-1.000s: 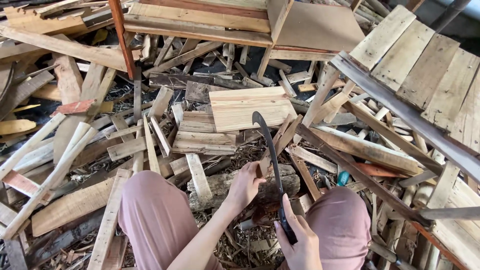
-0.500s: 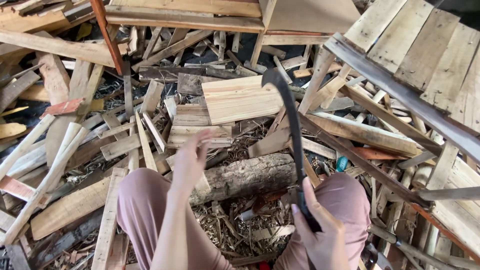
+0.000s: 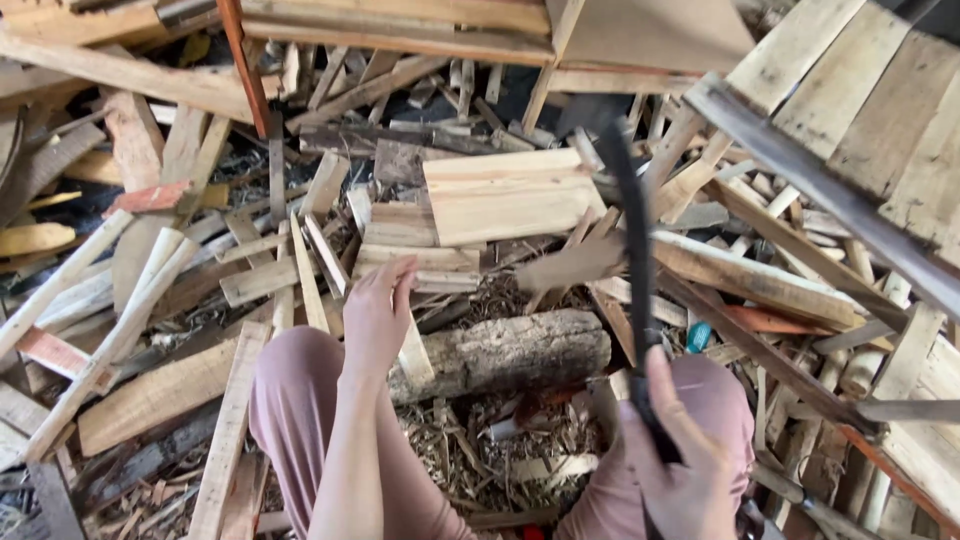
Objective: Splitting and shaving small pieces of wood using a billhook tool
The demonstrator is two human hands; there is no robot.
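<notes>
Head cam: rough-barked round log lies crosswise btwn knees amid pale splintery scrap boards; right hand fist-clamped on dark curved blade's handle, raised; left hand fingers spread, empty, hovering w/ fingertips over thin slat.

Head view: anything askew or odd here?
Nothing beyond the jumble: wood offcuts lie scattered at all angles around the log. The right hand holds a dark curved blade raised; the left hand hovers open.
</notes>
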